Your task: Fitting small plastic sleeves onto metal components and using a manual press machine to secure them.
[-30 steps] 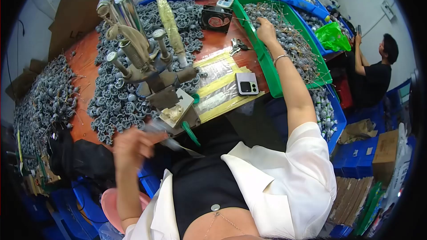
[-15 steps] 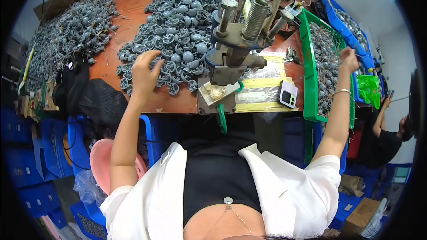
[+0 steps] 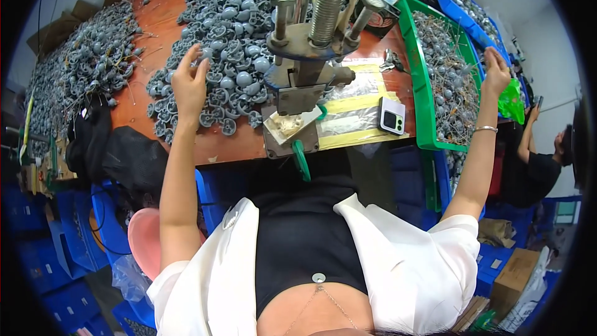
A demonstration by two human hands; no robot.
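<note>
From the head of the wearer (image 3: 308,236), on the near side of the metal press (image 3: 305,53), a fisheye camera is looking down and forward, sitting close to the press and taking in the tabletop (image 3: 236,149) on both sides of it.

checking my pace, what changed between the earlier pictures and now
The left hand moved from beside the press forward to the grey caps; the right hand moved rightward across the green tray to its right side, its grasp unclear. Phone and green tray stayed put.
</note>
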